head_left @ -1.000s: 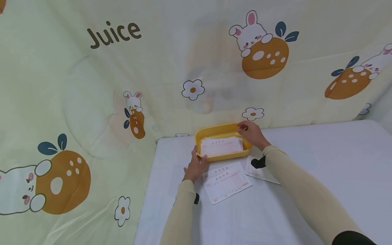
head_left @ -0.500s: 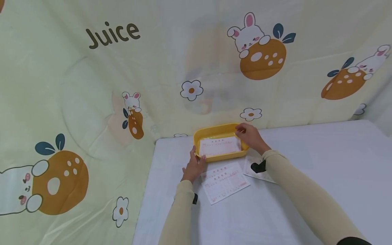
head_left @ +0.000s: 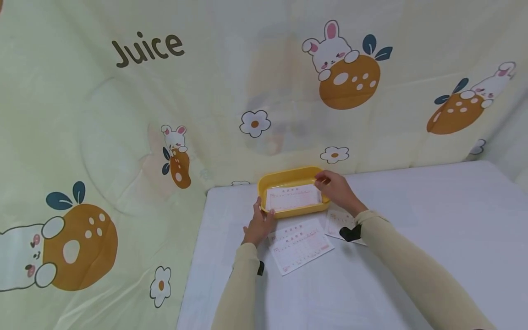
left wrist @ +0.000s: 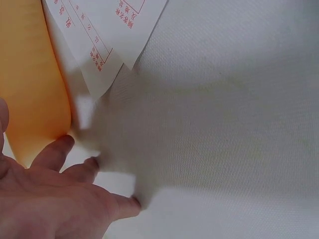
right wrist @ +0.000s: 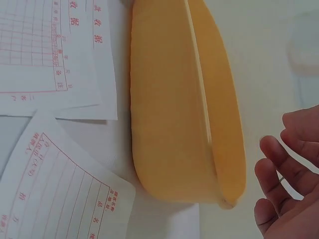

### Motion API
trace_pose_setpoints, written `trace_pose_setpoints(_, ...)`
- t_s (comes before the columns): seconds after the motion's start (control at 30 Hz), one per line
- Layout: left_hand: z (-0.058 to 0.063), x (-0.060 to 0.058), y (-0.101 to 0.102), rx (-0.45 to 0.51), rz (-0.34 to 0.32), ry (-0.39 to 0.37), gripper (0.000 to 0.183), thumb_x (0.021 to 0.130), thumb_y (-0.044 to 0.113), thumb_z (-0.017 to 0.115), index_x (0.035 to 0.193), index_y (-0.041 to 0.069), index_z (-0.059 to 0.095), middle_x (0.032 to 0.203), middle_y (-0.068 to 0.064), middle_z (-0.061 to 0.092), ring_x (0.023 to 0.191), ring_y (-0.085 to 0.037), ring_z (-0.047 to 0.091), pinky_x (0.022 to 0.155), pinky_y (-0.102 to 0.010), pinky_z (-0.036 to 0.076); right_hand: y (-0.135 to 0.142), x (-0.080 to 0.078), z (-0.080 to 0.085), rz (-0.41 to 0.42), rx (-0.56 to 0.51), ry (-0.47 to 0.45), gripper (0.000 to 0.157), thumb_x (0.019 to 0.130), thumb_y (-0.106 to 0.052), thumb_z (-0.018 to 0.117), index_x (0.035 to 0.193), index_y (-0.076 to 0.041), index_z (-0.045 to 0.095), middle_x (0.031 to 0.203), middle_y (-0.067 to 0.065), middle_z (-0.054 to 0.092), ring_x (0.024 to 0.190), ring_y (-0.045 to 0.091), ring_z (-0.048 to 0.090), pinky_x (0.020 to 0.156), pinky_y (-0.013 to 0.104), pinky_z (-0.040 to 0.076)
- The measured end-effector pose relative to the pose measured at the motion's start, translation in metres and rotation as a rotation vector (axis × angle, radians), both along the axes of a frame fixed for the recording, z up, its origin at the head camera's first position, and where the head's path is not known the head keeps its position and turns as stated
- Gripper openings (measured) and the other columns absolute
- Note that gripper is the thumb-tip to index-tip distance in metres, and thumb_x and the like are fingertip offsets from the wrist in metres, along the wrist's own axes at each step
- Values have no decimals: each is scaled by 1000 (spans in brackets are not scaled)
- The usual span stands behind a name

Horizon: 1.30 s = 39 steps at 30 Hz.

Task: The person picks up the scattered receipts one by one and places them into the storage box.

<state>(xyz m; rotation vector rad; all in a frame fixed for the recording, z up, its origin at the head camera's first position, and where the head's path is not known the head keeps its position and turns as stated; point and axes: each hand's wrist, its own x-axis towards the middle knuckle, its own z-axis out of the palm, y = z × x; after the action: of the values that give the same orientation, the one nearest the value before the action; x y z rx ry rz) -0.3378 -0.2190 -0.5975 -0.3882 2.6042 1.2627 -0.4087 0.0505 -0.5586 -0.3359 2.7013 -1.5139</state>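
A yellow tray (head_left: 299, 211) with rounded corners stands at the back of the table, a stack of red-printed receipt slips (head_left: 293, 198) inside it. My left hand (head_left: 260, 225) holds its near left corner, thumb at the front and fingers along the left side. In the left wrist view, fingertips (left wrist: 66, 142) meet the tray's wall (left wrist: 35, 74). Over the tray's right end is my right hand (head_left: 339, 190), fingertips right at the slips' edge. The right wrist view shows its fingers (right wrist: 279, 154) loosely curled beyond the tray's wall (right wrist: 169, 99), with nothing visible between them.
Two overlapping receipts (head_left: 303, 252) lie in front of the tray. Another receipt (head_left: 336, 220) lies to their right, partly beneath the right forearm. A patterned curtain (head_left: 222, 91) hangs right behind the white-covered table (head_left: 433, 220).
The slips in the tray lie more evenly stacked than a second ago. The right hand has shifted slightly at the tray's right end. The left hand keeps its hold, and the head view has drifted a little.
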Motion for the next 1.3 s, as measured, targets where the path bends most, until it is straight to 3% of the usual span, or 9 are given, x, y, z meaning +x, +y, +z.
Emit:
trace_pose_setpoints(0.37, 0, 0, 1, -12, 9, 2, 76, 111, 51, 50, 173, 29, 11, 171, -8, 37, 155, -43, 36, 123, -74, -3, -2, 31, 1, 24, -24, 53, 22, 108, -10, 64, 126, 1, 68, 112, 15, 68, 106, 34, 59, 86, 40, 53)
trace_pose_setpoints(0.67, -3, -2, 0, -13, 8, -6, 77, 111, 52, 51, 172, 29, 10, 171, -9, 37, 154, -43, 36, 123, -74, -2, 2, 64, -16, 111, -5, -28, 20, 106, -9, 66, 122, 2, 71, 107, 9, 70, 101, 30, 59, 86, 37, 53)
trace_pose_setpoints(0.8, -4, -3, 1, -18, 8, -9, 77, 111, 52, 50, 172, 30, 9, 171, -9, 36, 154, -44, 36, 123, -74, -2, 4, 70, -31, 152, 31, -80, 25, 105, -10, 67, 127, 2, 70, 109, 6, 69, 103, 28, 60, 86, 38, 53)
trace_pose_setpoints(1.0, -6, -3, 0, -11, 20, -14, 77, 111, 52, 51, 173, 31, 10, 172, -8, 35, 155, -43, 35, 123, -73, -3, -2, 66, -55, 208, 205, -77, 30, 98, -8, 76, 127, -2, 71, 114, 5, 68, 107, 28, 57, 93, 45, 52)
trace_pose_setpoints(1.17, -6, -2, 0, 6, 17, -13, 77, 111, 52, 51, 173, 29, 11, 173, -8, 34, 156, -42, 34, 123, -72, -4, -6, 64, -70, 246, 461, 67, 38, 91, -14, 85, 126, -5, 72, 119, 7, 68, 109, 31, 53, 94, 49, 48)
trace_pose_setpoints(1.3, -4, -1, 1, 5, 6, 11, 76, 112, 50, 51, 173, 28, 12, 172, -8, 34, 155, -43, 35, 123, -73, -3, -8, 67, -70, 275, 534, 158, 44, 89, -19, 88, 126, -4, 71, 126, 13, 65, 113, 35, 52, 96, 53, 48)
